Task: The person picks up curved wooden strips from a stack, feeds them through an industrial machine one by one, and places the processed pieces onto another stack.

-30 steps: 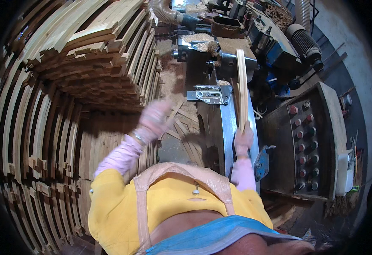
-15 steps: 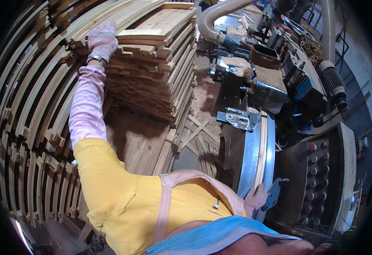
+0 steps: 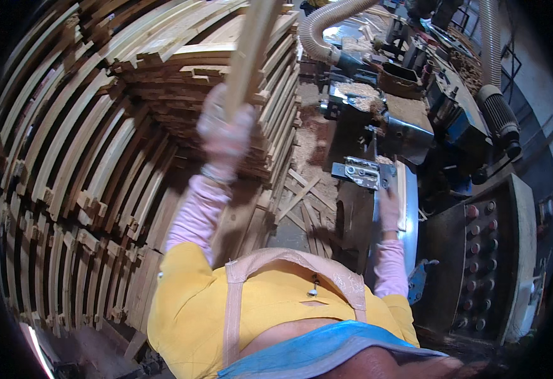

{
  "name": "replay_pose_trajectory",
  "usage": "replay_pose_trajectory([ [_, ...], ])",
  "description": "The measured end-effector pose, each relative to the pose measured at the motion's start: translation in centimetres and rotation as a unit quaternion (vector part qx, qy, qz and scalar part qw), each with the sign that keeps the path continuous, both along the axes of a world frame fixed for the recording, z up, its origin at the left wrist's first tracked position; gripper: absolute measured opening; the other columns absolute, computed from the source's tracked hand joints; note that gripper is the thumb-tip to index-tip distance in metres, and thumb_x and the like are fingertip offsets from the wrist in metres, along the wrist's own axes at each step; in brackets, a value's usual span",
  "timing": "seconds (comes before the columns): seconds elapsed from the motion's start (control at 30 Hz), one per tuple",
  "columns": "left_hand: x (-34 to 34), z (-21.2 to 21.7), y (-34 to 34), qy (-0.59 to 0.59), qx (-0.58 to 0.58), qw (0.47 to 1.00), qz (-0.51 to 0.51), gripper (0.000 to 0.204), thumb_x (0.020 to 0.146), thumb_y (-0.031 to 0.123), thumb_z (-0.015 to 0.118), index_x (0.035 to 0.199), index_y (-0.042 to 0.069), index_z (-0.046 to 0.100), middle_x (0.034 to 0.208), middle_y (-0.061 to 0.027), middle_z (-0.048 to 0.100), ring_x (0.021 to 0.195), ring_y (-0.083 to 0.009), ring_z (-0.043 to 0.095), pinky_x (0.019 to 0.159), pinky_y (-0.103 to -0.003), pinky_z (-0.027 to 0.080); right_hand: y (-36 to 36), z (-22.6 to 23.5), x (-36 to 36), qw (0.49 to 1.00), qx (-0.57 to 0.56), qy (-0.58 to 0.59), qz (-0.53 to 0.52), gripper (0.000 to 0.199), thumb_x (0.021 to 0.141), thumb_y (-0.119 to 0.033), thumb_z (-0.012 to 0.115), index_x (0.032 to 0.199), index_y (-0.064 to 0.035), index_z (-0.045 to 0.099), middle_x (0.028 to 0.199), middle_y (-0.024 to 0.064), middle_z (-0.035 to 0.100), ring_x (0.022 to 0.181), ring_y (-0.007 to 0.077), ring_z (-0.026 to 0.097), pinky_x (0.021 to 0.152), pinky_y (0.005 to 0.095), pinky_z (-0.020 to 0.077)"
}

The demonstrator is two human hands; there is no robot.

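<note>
My left hand (image 3: pixel 225 129), in a pale work glove and blurred by motion, is closed around a long wooden strip (image 3: pixel 251 54). That strip rises steeply away from me, in front of the stacked wooden pieces (image 3: pixel 210 69). My right hand (image 3: pixel 387 207) reaches forward over the curved metal bed (image 3: pixel 409 235) of a woodworking machine. Its fingers are stretched out, close beside a second wooden strip (image 3: pixel 402 199) on the bed. Just ahead of those fingers is a metal guide bracket (image 3: pixel 360 172). Whether they touch the strip or bracket I cannot tell.
Racks of curved wooden pieces (image 3: pixel 68 170) fill the left. Beyond the bed stand a sawdust-covered machine housing (image 3: pixel 409 120) and a ribbed hose (image 3: pixel 314 31). A button panel (image 3: pixel 481 265) and a blue lever (image 3: pixel 420 278) are at right. Wooden offcuts (image 3: pixel 305 196) lie on the floor.
My left hand has come off the stack, moving right and nearer with a wooden strip. My right hand has moved forward along the bed, where the other strip now lies farther forward.
</note>
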State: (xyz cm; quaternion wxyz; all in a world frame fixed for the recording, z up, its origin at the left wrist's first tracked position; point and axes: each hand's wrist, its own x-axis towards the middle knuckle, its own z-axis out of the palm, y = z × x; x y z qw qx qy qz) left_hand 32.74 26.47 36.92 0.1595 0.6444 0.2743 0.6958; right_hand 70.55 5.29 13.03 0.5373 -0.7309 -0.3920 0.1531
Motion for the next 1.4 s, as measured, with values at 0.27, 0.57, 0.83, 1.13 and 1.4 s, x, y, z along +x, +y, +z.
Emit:
replay_pose_trajectory([
  [0.27, 11.1, -14.8, -15.1, 0.404, -0.13, 0.819, -0.386, 0.063, 0.077, 0.021, 0.075, 0.134, 0.002, 0.057, 0.135, -0.0201, 0.06, 0.126, -0.0371, 0.06, 0.108, -0.046, 0.048, -1.8, 6.6, -14.1, 0.997, 0.019, -0.048, -0.052, 0.101, 0.09, -0.023, 0.08, 0.167, -0.0081, 0.015, 0.159, 0.0233, 0.044, 0.138, 0.0331, 0.053, 0.113, 0.0388, 0.0429],
  [0.57, 6.7, -23.4, -12.5, 0.601, -0.156, 0.688, -0.375, 0.065, 0.081, 0.032, 0.076, 0.139, 0.008, 0.059, 0.136, -0.0187, 0.064, 0.126, -0.0372, 0.06, 0.109, -0.046, 0.048, -31.1, -1.4, -18.3, 0.831, -0.476, -0.149, -0.247, 0.078, 0.083, -0.029, 0.081, 0.152, -0.0124, 0.05, 0.121, 0.0174, 0.067, 0.112, 0.0395, 0.062, 0.094, 0.0513, 0.051],
  [0.83, 6.2, -16.0, -5.1, 0.554, -0.093, 0.791, -0.243, 0.059, 0.084, 0.027, 0.075, 0.137, 0.005, 0.059, 0.132, -0.0201, 0.065, 0.125, -0.038, 0.061, 0.108, -0.046, 0.049, -15.4, -5.5, -3.1, 0.859, -0.236, -0.301, -0.34, 0.074, 0.088, -0.036, 0.078, 0.152, -0.0124, 0.051, 0.127, 0.0184, 0.067, 0.116, 0.0392, 0.062, 0.098, 0.0508, 0.0501],
  [1.13, 0.2, 7.2, 9.5, 0.355, 0.289, 0.889, -0.03, 0.09, 0.082, 0.04, 0.086, 0.157, 0.012, 0.045, 0.155, -0.0217, 0.049, 0.14, -0.0388, 0.051, 0.117, -0.048, 0.041, -6.8, -3.2, 0.5, 0.912, -0.245, -0.189, -0.27, 0.072, 0.09, -0.028, 0.073, 0.154, -0.0064, 0.048, 0.122, 0.0293, 0.068, 0.111, 0.0461, 0.065, 0.098, 0.0522, 0.0506],
  [1.4, -3.1, 15.1, 16.1, 0.671, -0.066, 0.737, 0.046, 0.099, 0.071, 0.062, 0.083, 0.143, 0.001, 0.055, 0.131, -0.0263, 0.065, 0.124, -0.0404, 0.062, 0.106, -0.045, 0.049, -28.8, -1.7, -13.3, 0.872, -0.394, -0.185, -0.223, 0.063, 0.091, -0.028, 0.068, 0.145, 0.0006, 0.055, 0.122, 0.0298, 0.067, 0.111, 0.048, 0.062, 0.097, 0.0538, 0.0495],
])
